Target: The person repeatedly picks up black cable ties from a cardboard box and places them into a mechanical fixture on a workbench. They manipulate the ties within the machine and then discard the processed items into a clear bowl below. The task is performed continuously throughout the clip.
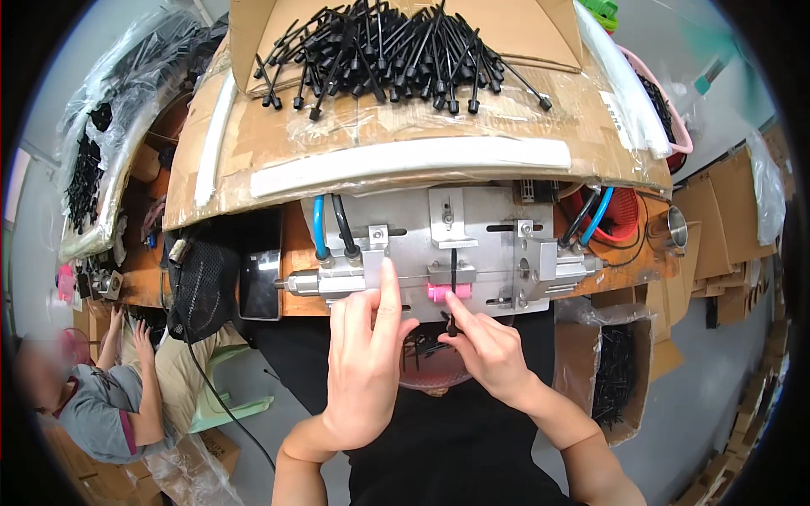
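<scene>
My right hand [494, 354] pinches the lower end of a thin black plastic rod [454, 268] between thumb and index finger. The rod stands lengthwise over a pink block [447, 293] at the front of a metal jig plate [413, 221], its far end at a small bracket [447, 232]. My left hand [364, 371] holds nothing visible; its index finger stretches up beside the left air cylinder [342, 277], and its thumb is apart. Whether that fingertip touches the metal cannot be told. Opposite, on the right, is another cylinder [569, 270].
Several black rods [388, 63] lie heaped on a cardboard cover [295, 126] above the jig. A pink bowl [434, 377] sits below the plate. Blue and black hoses [320, 223] rise from the cylinders. A carton of black parts [641, 371] stands right; a person [110, 405] sits left.
</scene>
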